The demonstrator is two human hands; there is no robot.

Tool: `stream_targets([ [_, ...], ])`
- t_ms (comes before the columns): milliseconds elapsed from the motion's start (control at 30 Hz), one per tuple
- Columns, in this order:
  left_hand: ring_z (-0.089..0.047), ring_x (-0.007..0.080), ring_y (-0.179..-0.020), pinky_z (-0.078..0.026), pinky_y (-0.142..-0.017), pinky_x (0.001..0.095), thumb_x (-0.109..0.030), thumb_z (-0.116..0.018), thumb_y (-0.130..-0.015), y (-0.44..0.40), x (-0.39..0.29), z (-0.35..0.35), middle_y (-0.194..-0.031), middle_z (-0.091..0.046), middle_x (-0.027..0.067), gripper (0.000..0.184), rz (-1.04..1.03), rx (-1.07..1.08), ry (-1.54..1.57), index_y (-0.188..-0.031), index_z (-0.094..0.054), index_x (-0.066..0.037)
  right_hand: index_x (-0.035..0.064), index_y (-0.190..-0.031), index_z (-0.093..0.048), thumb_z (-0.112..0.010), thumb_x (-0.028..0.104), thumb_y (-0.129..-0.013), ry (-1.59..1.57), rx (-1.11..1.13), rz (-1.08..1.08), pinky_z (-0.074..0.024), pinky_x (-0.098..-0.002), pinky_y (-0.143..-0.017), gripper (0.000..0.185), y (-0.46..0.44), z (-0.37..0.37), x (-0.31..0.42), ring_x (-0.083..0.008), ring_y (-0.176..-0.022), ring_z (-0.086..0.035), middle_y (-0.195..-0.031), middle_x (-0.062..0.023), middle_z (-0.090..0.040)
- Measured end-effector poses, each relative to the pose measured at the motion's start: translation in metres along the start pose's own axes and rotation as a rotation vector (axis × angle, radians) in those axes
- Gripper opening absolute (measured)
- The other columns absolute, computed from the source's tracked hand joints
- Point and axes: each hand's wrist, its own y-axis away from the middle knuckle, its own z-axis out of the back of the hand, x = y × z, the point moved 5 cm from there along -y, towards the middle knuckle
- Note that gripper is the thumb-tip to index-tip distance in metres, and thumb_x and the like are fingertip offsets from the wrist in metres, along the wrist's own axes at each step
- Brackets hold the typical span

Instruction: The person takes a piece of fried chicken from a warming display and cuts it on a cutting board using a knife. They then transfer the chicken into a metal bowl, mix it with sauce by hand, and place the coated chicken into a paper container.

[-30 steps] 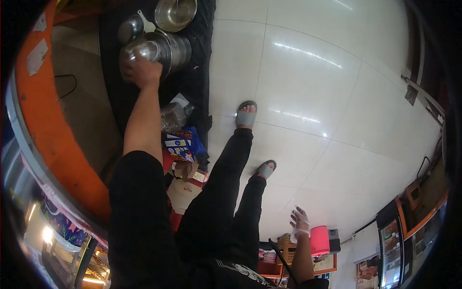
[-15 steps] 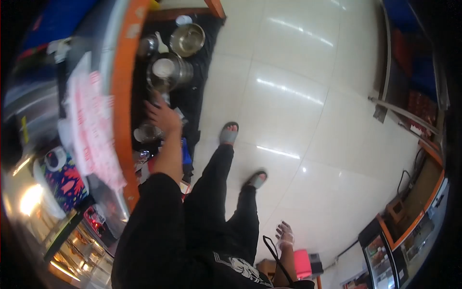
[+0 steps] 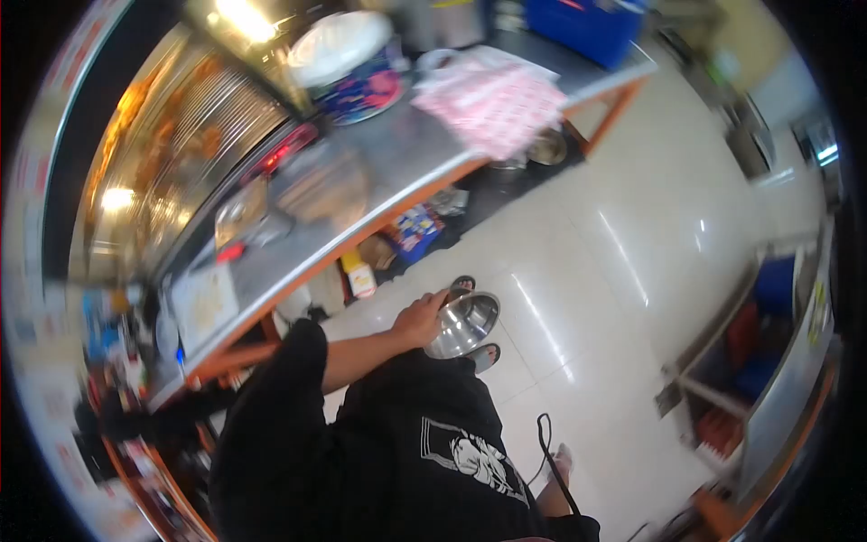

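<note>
My left hand [image 3: 421,321] is closed on the rim of a shiny steel bowl [image 3: 470,327], with its inside facing me. The bowl is held in front of my body, above my sandaled feet. At my right side, my right hand [image 3: 562,461] hangs low, small and a little blurred in view. Its fingers look loosely stretched, and I see nothing in them. A dark strap loop [image 3: 545,432] hangs beside that hand.
A metal-topped counter [image 3: 397,185] with an orange frame runs along the left. On it lie pink-printed paper [image 3: 492,98], a patterned tub [image 3: 361,95] and a white cutting board [image 3: 206,300]. A lit glass cabinet [image 3: 172,135] stands behind. Tiled floor [image 3: 578,271] stretches right.
My left hand has left the low shelf with the pots and now holds a steel bowl in front of me. My view has turned left along the counter. The right hand stays low at my side.
</note>
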Motion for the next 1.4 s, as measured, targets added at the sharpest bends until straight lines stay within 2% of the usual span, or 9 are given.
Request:
stream_targets([
  [467, -0.055, 0.0243, -0.118, -0.041, -0.105, 0.0353, -0.006, -0.048, -0.082, 0.335, 0.278, 0.090, -0.126, -0.058, 0.0149, 0.059, 0.192, -1.137, 1.435, -0.141, -0.044, 0.002, 0.0133, -0.113, -0.061, -0.060, 0.038, -0.097, 0.067, 0.365, 0.287, -0.0450, -0.0300, -0.063, 0.029, 0.013, -0.243, 0.365, -0.0130, -0.075, -0.053, -0.089, 0.0012, -0.056],
  [600, -0.061, 0.0215, -0.102, -0.049, -0.082, 0.0318, -0.010, -0.051, -0.085, 0.373, 0.390, 0.132, -0.116, -0.061, 0.0129, 0.051, 0.334, -1.410, 1.413, -0.135, -0.049, 0.001, 0.0098, -0.148, -0.041, -0.035, 0.079, -0.091, -0.066, 0.434, 0.498, -0.0432, -0.0432, -0.098, 0.090, 0.211, -0.419, 0.479, -0.0318, -0.129, -0.049, -0.143, -0.0173, -0.050],
  [700, -0.060, 0.0230, -0.099, -0.048, -0.087, 0.0342, -0.012, -0.050, -0.087, 0.376, 0.459, 0.161, -0.114, -0.063, 0.0134, 0.042, 0.357, -1.395, 1.380, -0.127, -0.055, 0.003, 0.0092, -0.149, -0.040, -0.033, 0.079, -0.091, -0.149, 0.797, 0.684, -0.0296, -0.0480, -0.114, 0.091, 0.329, -0.535, 0.536, -0.0349, -0.134, -0.044, -0.147, -0.0166, -0.047],
  [733, -0.060, 0.0229, -0.098, -0.048, -0.086, 0.0340, -0.013, -0.050, -0.088, 0.371, 0.483, 0.160, -0.113, -0.063, 0.0137, 0.041, 0.377, -1.354, 1.374, -0.125, -0.056, 0.004, 0.0042, -0.147, -0.041, -0.033, 0.072, -0.096, -0.493, 1.476, 0.561, -0.0334, -0.0485, -0.114, 0.085, 0.327, -0.577, 0.555, -0.0355, -0.136, -0.043, -0.147, -0.0192, -0.045],
  [767, -0.060, 0.0229, -0.097, -0.049, -0.085, 0.0338, -0.014, -0.050, -0.089, 0.365, 0.500, 0.169, -0.112, -0.063, 0.0140, 0.040, 0.383, -1.309, 1.362, -0.124, -0.056, 0.004, 0.0004, -0.145, -0.042, -0.032, 0.065, -0.100, -0.141, 0.958, 0.949, -0.0382, -0.0468, -0.112, 0.080, 0.442, -0.599, 0.557, -0.0348, -0.133, -0.048, -0.144, -0.0204, -0.049],
  [900, -0.061, 0.0261, -0.097, -0.049, -0.087, 0.0367, -0.020, -0.049, -0.094, 0.365, 0.491, 0.209, -0.109, -0.064, 0.0185, 0.043, 0.413, -1.212, 1.404, -0.130, -0.050, 0.004, 0.0033, -0.139, -0.053, -0.033, 0.045, -0.107, 0.332, 0.782, 1.270, -0.0447, -0.0333, -0.103, 0.057, 0.642, -0.706, 0.599, -0.0217, -0.111, -0.064, -0.123, -0.0140, -0.066],
  [1000, -0.060, 0.0295, -0.101, -0.046, -0.092, 0.0385, -0.024, -0.049, -0.099, 0.362, 0.550, 0.197, -0.111, -0.062, 0.0219, 0.043, 0.586, -1.338, 0.918, -0.131, -0.049, 0.004, 0.0087, -0.146, -0.040, -0.046, 0.012, -0.097, 0.863, 0.110, 2.201, -0.0364, -0.0423, -0.112, 0.050, 0.713, -0.779, 0.629, -0.0357, -0.134, -0.045, -0.147, -0.0206, -0.045],
  [1300, -0.059, 0.0337, -0.109, -0.045, -0.097, 0.0402, -0.026, -0.047, -0.104, 0.503, 0.504, 0.086, -0.121, -0.059, 0.0257, 0.044, 0.739, -1.307, 0.666, -0.133, -0.048, 0.007, 0.0136, -0.156, -0.024, -0.036, 0.016, -0.100, 0.939, 0.083, 1.977, -0.0456, -0.0462, -0.100, 0.058, 0.781, -0.901, 0.624, -0.0384, -0.115, -0.057, -0.133, -0.0243, -0.055],
  [1400, -0.061, 0.0457, -0.105, -0.049, -0.094, 0.0479, -0.028, -0.048, -0.101, 0.525, 0.489, -0.058, -0.112, -0.062, 0.0315, 0.042, 1.066, -0.614, 0.570, -0.124, -0.054, 0.006, 0.0129, -0.150, -0.034, -0.041, 0.015, -0.098, 0.574, -0.228, 2.298, -0.0545, -0.0418, -0.081, 0.052, 0.773, -0.883, 0.635, -0.0342, -0.089, -0.066, -0.105, -0.0206, -0.066],
])
